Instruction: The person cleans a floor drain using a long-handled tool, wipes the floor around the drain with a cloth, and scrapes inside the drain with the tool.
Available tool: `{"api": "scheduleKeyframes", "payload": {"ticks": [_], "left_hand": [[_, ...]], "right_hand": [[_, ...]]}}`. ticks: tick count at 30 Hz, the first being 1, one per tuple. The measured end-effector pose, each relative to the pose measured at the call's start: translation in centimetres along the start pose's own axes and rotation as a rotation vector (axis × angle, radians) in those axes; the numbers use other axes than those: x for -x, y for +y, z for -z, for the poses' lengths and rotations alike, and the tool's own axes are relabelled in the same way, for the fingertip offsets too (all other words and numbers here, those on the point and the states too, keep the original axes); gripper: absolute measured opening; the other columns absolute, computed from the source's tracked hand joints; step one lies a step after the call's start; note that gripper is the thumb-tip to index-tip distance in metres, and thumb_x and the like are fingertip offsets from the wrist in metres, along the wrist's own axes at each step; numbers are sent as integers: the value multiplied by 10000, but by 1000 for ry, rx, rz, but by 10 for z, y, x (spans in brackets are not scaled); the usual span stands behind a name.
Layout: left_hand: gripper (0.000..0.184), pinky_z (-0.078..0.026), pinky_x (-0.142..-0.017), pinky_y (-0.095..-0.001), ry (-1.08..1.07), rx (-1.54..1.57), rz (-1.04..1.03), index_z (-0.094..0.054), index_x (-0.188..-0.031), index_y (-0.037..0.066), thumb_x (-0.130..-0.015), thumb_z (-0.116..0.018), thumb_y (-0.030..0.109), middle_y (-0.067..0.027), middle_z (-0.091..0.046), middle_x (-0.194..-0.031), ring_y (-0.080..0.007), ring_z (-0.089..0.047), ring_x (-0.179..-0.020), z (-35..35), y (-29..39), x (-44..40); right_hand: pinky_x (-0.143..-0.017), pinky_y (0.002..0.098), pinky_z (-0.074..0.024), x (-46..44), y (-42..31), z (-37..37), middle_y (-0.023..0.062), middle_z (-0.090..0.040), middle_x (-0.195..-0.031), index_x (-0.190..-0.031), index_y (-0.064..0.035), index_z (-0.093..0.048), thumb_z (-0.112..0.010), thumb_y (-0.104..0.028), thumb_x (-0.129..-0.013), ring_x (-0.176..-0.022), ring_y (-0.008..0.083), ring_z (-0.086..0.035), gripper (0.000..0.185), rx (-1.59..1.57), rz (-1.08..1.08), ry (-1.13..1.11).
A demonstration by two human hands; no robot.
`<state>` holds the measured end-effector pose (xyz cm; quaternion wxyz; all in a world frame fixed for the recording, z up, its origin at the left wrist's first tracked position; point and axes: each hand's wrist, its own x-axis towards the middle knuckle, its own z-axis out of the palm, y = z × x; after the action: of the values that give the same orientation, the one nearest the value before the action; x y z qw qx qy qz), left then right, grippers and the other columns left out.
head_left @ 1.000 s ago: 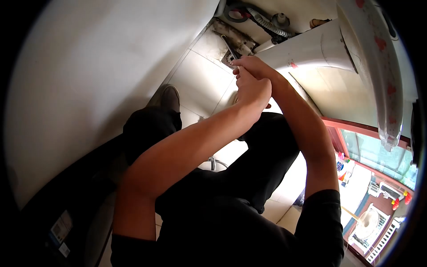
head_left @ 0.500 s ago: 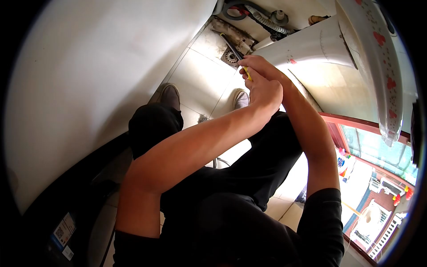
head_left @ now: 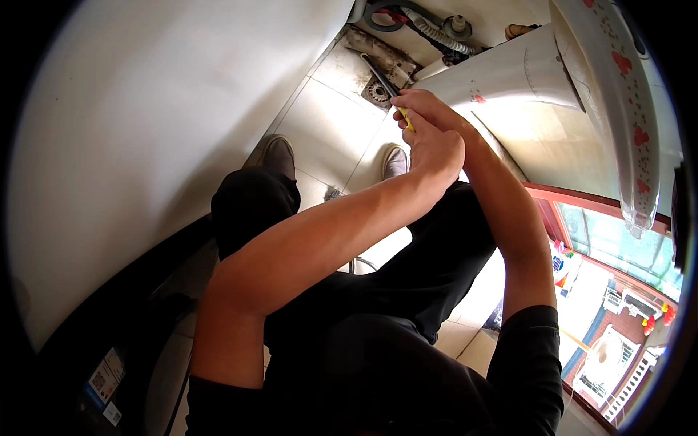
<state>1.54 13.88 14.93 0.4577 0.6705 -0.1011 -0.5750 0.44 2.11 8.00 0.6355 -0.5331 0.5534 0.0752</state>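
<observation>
A slim black tool with yellow parts (head_left: 381, 75) slants across the upper middle of the view; I cannot make out its exact kind. Its far yellow tip is over the dirty wall base, near a round floor drain (head_left: 376, 93). My left hand (head_left: 434, 145) is closed round the yellow end closest to me. Just beyond it, my right hand (head_left: 427, 106) has its fingers closed at the tool's middle. The two hands are close together and the right forearm passes behind the left hand. Part of the grip is hidden by the fingers.
A white panel (head_left: 167, 94) fills the left side. Grey and ribbed hoses (head_left: 436, 33) run along the back wall. A white basin pedestal with red flowers (head_left: 509, 69) stands on the right, near a red-framed window (head_left: 618, 240). My shoes (head_left: 278, 156) rest on pale tiles (head_left: 327, 120).
Both hands and the black and yellow tool have shifted very slightly to the right. The grip looks the same.
</observation>
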Motion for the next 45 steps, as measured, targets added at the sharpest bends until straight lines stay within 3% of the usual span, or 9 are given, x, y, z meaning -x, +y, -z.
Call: {"api": "scheduleKeyframes", "payload": {"ticks": [4,12,24,31,43,45], "left_hand": [[843,-585,-544,-320,5,10,-12,-16,-1478,0,-774,-468,104,-232,-353,-1321,-273,-582,-991,0,-1,0],[838,-591,-569,-336,16,10,-1,-30,-1475,7,-771,-473,105,-238,-353,-1317,-290,-580,-999,-1,0,1],[848,-595,-589,-328,21,-28,-12,0,-1490,20,-799,-476,139,-228,-313,-1371,-305,-564,-1050,-2,-1,0],[840,-598,-582,-317,3,-35,37,-12,-1491,5,-804,-477,142,-229,-313,-1384,-307,-556,-1080,3,7,6],[844,-604,-593,-312,-8,-7,49,-17,-1488,-4,-798,-480,145,-233,-310,-1383,-325,-523,-1130,5,9,9],[846,-604,-598,-313,-11,-7,52,-14,-1489,-3,-797,-480,144,-235,-305,-1386,-330,-516,-1138,6,10,9]], "right_hand": [[-536,324,-459,-7,3,5,120,-592,-828,-1439,-10,-262,-614,-196,-885,-613,174,-535,683,-4,2,-72],[-512,307,-443,1,5,1,98,-574,-789,-1237,-19,-422,-603,-203,-893,-588,158,-520,430,-41,66,-37],[-494,307,-435,-3,3,-2,96,-564,-769,-1001,-46,-487,-600,-193,-892,-568,157,-515,216,-30,25,18],[-477,298,-424,-7,7,3,84,-557,-743,-959,-55,-480,-591,-185,-895,-556,154,-508,182,-58,67,-51],[-495,294,-434,1,1,-3,76,-564,-757,-978,-53,-503,-591,-199,-898,-575,150,-514,188,-43,19,22],[-573,326,-442,0,0,-1,68,-544,-790,-964,-71,-478,-627,-221,-865,-663,148,-501,234,-20,6,-9]]}}
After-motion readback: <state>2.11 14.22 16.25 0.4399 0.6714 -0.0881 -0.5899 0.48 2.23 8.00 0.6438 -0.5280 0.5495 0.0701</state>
